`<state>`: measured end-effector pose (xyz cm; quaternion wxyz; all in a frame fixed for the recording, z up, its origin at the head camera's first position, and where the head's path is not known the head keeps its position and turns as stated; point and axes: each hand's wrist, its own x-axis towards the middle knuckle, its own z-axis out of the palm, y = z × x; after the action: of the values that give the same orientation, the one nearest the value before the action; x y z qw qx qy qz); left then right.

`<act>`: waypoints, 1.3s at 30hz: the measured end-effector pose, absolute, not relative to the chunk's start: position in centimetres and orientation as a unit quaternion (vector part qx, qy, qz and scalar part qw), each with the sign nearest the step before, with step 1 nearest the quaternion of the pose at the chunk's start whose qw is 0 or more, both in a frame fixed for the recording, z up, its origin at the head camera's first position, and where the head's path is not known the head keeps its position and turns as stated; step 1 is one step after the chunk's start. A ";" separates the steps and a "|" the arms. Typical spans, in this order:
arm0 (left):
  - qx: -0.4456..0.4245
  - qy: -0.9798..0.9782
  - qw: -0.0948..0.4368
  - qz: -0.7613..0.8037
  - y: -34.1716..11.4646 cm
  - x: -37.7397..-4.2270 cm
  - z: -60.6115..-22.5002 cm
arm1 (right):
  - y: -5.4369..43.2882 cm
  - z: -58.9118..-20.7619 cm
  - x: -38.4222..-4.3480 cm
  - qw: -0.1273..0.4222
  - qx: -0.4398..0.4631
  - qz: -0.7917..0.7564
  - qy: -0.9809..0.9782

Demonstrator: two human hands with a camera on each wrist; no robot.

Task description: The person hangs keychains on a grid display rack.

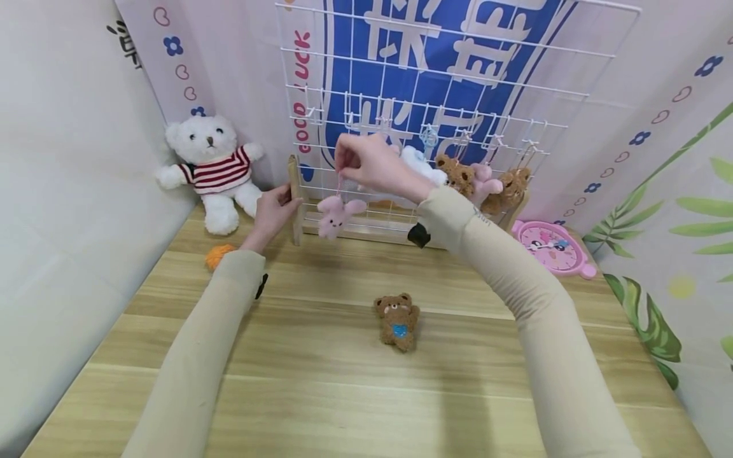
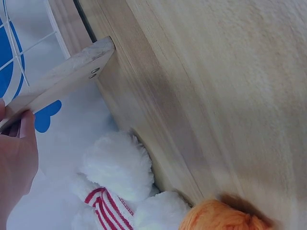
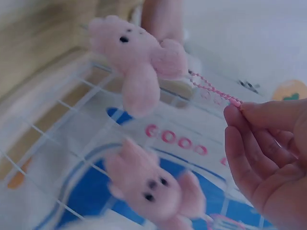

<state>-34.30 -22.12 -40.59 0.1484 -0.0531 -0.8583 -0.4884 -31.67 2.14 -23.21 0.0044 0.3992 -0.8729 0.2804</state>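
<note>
My right hand [image 1: 375,166] pinches the pink bead chain [image 3: 211,87] of a small pink plush bunny keychain [image 1: 334,219] between thumb and forefinger. The bunny dangles in front of the left end of a white wire grid rack. My left hand [image 1: 272,213] grips the rack's wooden side post [image 2: 67,72], thumb on one face and fingers round the other. Further right along the hooks hang a white plush [image 1: 422,166], brown bear plushes [image 1: 455,173] and pink ones [image 1: 485,181]. Another pink plush [image 3: 153,184] hangs near my right hand in the right wrist view.
On the wooden table [image 1: 321,381] a brown bear plush [image 1: 397,321] with a blue patch lies face up. A white teddy bear [image 1: 210,181] in a striped sweater sits left of the rack, an orange fluffy thing [image 1: 219,256] in front. A pink clock [image 1: 552,247] lies at the right.
</note>
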 end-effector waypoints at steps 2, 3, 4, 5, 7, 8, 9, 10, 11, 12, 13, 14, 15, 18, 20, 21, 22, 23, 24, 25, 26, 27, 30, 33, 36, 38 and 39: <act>-0.051 -0.858 0.145 -0.490 -22.1 -34.3 -40.6 | 2.4 -22.0 -31.8 0.016 0.393 0.283 -0.875; -0.050 -0.858 0.143 -0.490 -22.1 -34.2 -40.6 | 2.6 -21.5 -31.8 0.023 0.392 0.284 -0.875; -0.050 -0.858 0.141 -0.491 -22.1 -34.2 -40.5 | 2.7 -20.9 -31.8 0.030 0.391 0.287 -0.874; -0.051 -0.857 0.139 -0.493 -22.1 -34.2 -40.6 | 2.9 -20.4 -31.9 0.035 0.390 0.292 -0.873; -0.052 -0.857 0.137 -0.495 -22.2 -34.2 -40.6 | 3.1 -19.5 -32.0 0.052 0.388 0.292 -0.873; -0.052 -0.856 0.137 -0.495 -22.2 -34.2 -40.6 | 3.1 -19.1 -32.0 0.061 0.389 0.292 -0.872; -0.052 -0.857 0.136 -0.495 -22.2 -34.2 -40.6 | 3.2 -18.8 -32.1 0.069 0.389 0.292 -0.871; -0.053 -0.857 0.136 -0.495 -22.2 -34.2 -40.6 | 3.2 -18.5 -32.2 0.076 0.388 0.291 -0.871; -0.053 -0.856 0.136 -0.495 -22.3 -34.2 -40.5 | 3.2 -18.3 -32.3 0.082 0.387 0.287 -0.872; -0.052 -0.857 0.135 -0.494 -22.3 -34.1 -40.5 | 3.3 -18.1 -32.3 0.088 0.387 0.284 -0.873; -0.052 -0.857 0.134 -0.495 -22.3 -34.1 -40.5 | 3.3 -18.0 -32.4 0.093 0.386 0.281 -0.873; -0.051 -0.857 0.134 -0.495 -22.3 -34.1 -40.5 | 3.3 -17.8 -32.5 0.098 0.387 0.279 -0.873; -0.051 -0.857 0.133 -0.495 -22.3 -34.1 -40.6 | 3.2 -17.7 -32.6 0.102 0.386 0.277 -0.874; -0.051 -0.858 0.130 -0.495 -22.4 -34.2 -40.7 | 3.0 -17.5 -32.8 0.107 0.383 0.269 -0.877; -0.051 -0.857 0.130 -0.495 -22.4 -34.2 -40.8 | 2.9 -17.4 -32.9 0.107 0.379 0.264 -0.880; -0.051 -0.857 0.130 -0.495 -22.5 -34.3 -40.8 | 2.8 -17.3 -33.0 0.106 0.377 0.262 -0.882; -0.051 -0.857 0.130 -0.496 -22.5 -34.3 -40.9 | 2.6 -17.3 -33.2 0.104 0.374 0.260 -0.884; -0.052 -0.857 0.130 -0.496 -22.5 -34.2 -40.9 | 2.5 -17.3 -33.3 0.103 0.373 0.257 -0.885; -0.053 -0.856 0.131 -0.497 -22.4 -34.2 -40.9 | 2.5 -17.3 -33.4 0.101 0.372 0.254 -0.887; -0.054 -0.855 0.131 -0.499 -22.4 -34.2 -41.0 | 2.4 -17.3 -33.6 0.100 0.371 0.250 -0.889; -0.055 -0.854 0.132 -0.500 -22.4 -34.2 -41.0 | 2.3 -17.3 -33.7 0.098 0.369 0.247 -0.891; -0.056 -0.854 0.133 -0.500 -22.4 -34.2 -41.0 | 2.3 -17.4 -33.9 0.096 0.367 0.244 -0.892; -0.058 -0.854 0.136 -0.499 -22.2 -34.2 -40.9 | 2.3 -17.5 -34.2 0.094 0.360 0.235 -0.898; -0.060 -0.856 0.138 -0.495 -22.2 -34.2 -40.8 | 2.3 -17.5 -34.3 0.096 0.356 0.229 -0.901; -0.060 -0.856 0.138 -0.495 -22.1 -34.2 -40.7 | 2.4 -17.6 -34.3 0.100 0.358 0.224 -0.901; -0.060 -0.856 0.138 -0.495 -22.2 -34.2 -40.6 | 2.4 -17.6 -34.3 0.103 0.360 0.221 -0.900; -0.059 -0.856 0.137 -0.496 -22.2 -34.2 -40.6 | 2.4 -17.6 -34.3 0.104 0.360 0.220 -0.901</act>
<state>-34.20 -22.16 -40.59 0.1370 -0.0592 -0.8557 -0.4956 -34.32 2.42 -17.57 0.1038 0.3604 -0.9006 0.2198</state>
